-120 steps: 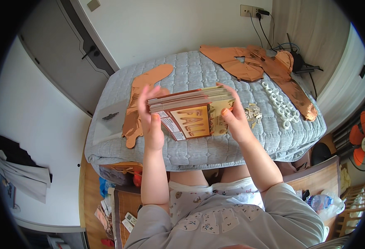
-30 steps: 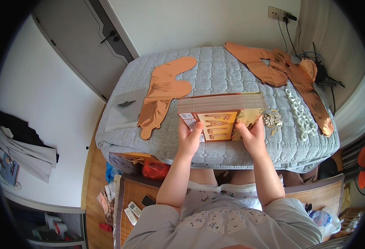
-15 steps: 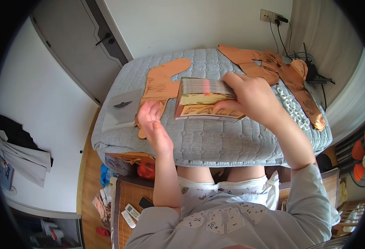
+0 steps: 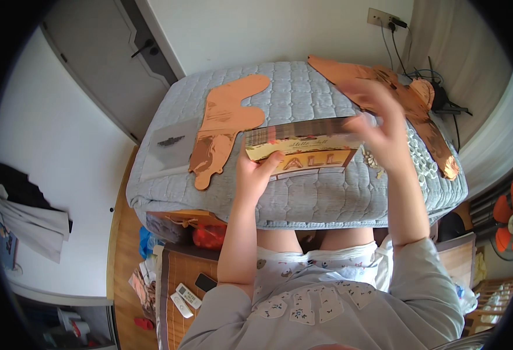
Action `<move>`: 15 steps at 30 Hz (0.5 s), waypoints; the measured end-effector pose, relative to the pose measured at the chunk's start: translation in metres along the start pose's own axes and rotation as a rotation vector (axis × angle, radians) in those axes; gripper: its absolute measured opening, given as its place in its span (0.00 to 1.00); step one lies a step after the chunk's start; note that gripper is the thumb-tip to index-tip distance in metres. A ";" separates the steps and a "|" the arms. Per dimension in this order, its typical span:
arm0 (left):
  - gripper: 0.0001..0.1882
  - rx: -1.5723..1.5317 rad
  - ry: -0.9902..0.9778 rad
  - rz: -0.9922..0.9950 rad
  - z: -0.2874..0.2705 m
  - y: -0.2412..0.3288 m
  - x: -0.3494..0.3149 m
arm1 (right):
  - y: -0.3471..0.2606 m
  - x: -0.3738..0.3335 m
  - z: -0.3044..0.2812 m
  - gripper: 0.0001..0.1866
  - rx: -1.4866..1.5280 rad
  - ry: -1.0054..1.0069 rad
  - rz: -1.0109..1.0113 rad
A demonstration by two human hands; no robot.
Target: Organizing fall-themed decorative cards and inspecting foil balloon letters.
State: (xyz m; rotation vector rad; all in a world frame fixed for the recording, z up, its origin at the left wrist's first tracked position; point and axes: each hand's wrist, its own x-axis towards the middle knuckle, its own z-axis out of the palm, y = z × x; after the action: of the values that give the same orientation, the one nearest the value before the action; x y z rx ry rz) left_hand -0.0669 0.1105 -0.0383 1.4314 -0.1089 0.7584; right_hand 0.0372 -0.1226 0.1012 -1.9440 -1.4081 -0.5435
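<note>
My left hand grips the left end of a thick printed pack, thumb across its front. The pack has a yellow-orange front with large lettering and a dark striped upper side; whether it is a box or a stack of cards I cannot tell. It is held tilted above the bed. At its right end is my right hand, blurred, thumb and fingers apart, with nothing visible in it. Left of the pack lies a copper-coloured foil balloon, flat. Small pale pieces lie below my right hand.
A grey quilted bed bears another flat copper balloon, white rings and a clear plastic bag. Cables and a black device sit at the far right corner. An orange fan stands right; remotes lie below left.
My left hand, raised and empty before, now holds the pack's left end. My right hand has let go and lifted away to the right. Small pale pieces now show beside the pack.
</note>
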 end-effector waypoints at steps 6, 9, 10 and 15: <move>0.32 -0.101 0.116 0.034 0.011 -0.016 -0.001 | 0.060 -0.067 0.078 0.47 0.849 0.535 0.570; 0.32 -0.173 0.140 0.035 0.009 -0.020 -0.009 | 0.045 -0.078 0.106 0.46 1.236 0.330 0.728; 0.32 -0.188 0.187 0.013 0.006 -0.023 -0.011 | 0.043 -0.080 0.106 0.44 1.222 0.292 0.723; 0.27 -0.073 0.087 -0.053 -0.009 -0.033 -0.008 | 0.028 -0.070 0.111 0.40 1.237 0.489 0.748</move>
State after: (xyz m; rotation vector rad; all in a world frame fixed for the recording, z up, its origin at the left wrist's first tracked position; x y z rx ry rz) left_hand -0.0588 0.1175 -0.0721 1.3256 -0.0311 0.7643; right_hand 0.0346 -0.0945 -0.0302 -1.0281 -0.3799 0.2110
